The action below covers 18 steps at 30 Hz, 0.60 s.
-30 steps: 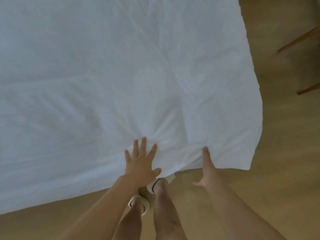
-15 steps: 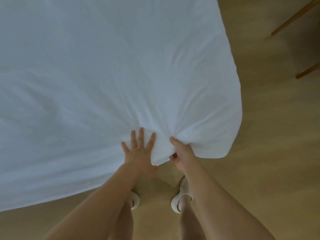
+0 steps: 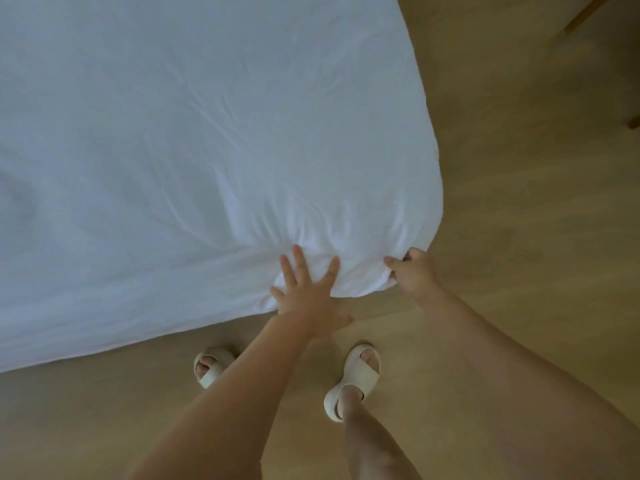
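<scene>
White cotton-looking sheet (image 3: 207,150), plain, no print, matte. It is spread wide over what reads as a bed; the bed itself is hidden under the cloth. Sheet fills the upper left of the view, and its near edge runs slantwise from lower left up to the near right corner. Surface is mostly flat with soft long creases. Tight gathers fan out from the near right corner, where the cloth is bunched and rounded over.

Left hand (image 3: 308,296) lies palm down on the sheet at the near edge, just beside that corner. Fingers are straight and spread apart, pressing flat, with the thumb sticking off the edge over the floor (image 3: 519,237).

Right hand (image 3: 414,275) is at the corner itself, fingers curled and clamped on the bunched cloth, knuckles up. Hands are near each other, not touching.

Floor is light wood-tone. Two pale sandals (image 3: 353,375) on the feet stand below the near edge. Blurry wooden leg (image 3: 585,12) at top right, well apart from the sheet.
</scene>
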Motion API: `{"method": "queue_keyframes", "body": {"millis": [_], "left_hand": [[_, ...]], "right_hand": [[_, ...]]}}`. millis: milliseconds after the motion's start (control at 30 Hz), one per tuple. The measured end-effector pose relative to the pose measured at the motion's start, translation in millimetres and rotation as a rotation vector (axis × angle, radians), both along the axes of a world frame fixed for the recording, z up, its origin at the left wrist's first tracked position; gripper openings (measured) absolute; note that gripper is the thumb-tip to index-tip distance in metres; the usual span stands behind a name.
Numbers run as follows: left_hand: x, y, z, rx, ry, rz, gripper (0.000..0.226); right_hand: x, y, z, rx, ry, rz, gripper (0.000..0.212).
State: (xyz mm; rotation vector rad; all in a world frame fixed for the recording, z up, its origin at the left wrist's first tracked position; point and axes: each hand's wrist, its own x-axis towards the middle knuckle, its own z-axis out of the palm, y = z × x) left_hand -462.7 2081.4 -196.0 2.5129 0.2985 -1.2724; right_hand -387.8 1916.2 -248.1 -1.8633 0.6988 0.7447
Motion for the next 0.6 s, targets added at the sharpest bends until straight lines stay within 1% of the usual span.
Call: {"method": "queue_keyframes", "body": {"millis": [33, 67, 133, 200, 233, 267, 300, 333, 367, 433, 467, 500, 533, 567, 600], "left_hand": [[-0.4, -1.7, -0.2, 0.001, 0.001, 0.003, 0.101], [-1.3, -3.6, -0.4, 0.01, -0.002, 0.01, 0.1], [-3.3, -7.5, -1.0, 0.05, -0.024, 0.013, 0.096], [-6.9, -11.7, -1.5, 0.079, -0.06, 0.015, 0.091], [-9.0, -13.5, -1.2, 0.081, -0.076, 0.02, 0.089], [-11.2, -14.6, -0.5, 0.077, -0.088, 0.026, 0.089], [-13.2, -15.4, 0.5, 0.068, -0.097, 0.034, 0.088], [-15.2, -15.5, 1.8, 0.058, -0.106, 0.051, 0.087], [-17.4, -14.7, 3.1, 0.051, -0.113, 0.072, 0.086], [-22.5, -13.0, 4.6, 0.041, -0.109, 0.099, 0.086], [-25.6, -11.9, 4.5, 0.04, -0.105, 0.101, 0.086], [-28.4, -10.3, 4.4, 0.04, -0.103, 0.098, 0.085], [-30.8, -8.3, 4.1, 0.04, -0.104, 0.096, 0.085], [-32.7, -6.1, 4.0, 0.038, -0.109, 0.101, 0.084], [-34.4, -4.0, 4.2, 0.035, -0.118, 0.114, 0.083]], "right_hand": [[3.2, -3.5, 0.7, -0.024, -0.024, 0.052, 0.027], [4.0, -7.9, 1.8, -0.059, -0.063, 0.11, 0.021], [0.0, -19.0, 6.5, -0.157, -0.189, 0.217, 0.018], [-10.7, -28.6, 7.3, -0.209, -0.295, 0.222, 0.032], [-15.9, -29.6, 6.3, -0.205, -0.315, 0.182, 0.038], [-20.0, -26.8, 4.1, -0.18, -0.308, 0.115, 0.038], [-23.9, -21.4, 0.4, -0.148, -0.274, 0.034, 0.031], [-28.6, -12.6, -2.2, -0.085, -0.207, -0.059, 0.018], [-34.8, -2.4, -5.7, 0.004, -0.122, -0.152, 0.018], [-50.6, 14.5, -13.0, 0.186, 0.069, -0.309, 0.061], [-58.5, 21.7, -16.5, 0.242, 0.153, -0.369, 0.08], [-64.5, 29.5, -18.5, 0.298, 0.249, -0.429, 0.093], [-66.6, 37.4, -19.1, 0.375, 0.351, -0.495, 0.098], [-64.5, 44.6, -19.0, 0.486, 0.418, -0.557, 0.093], [-59.4, 51.0, -19.4, 0.611, 0.444, -0.615, 0.08]]}}
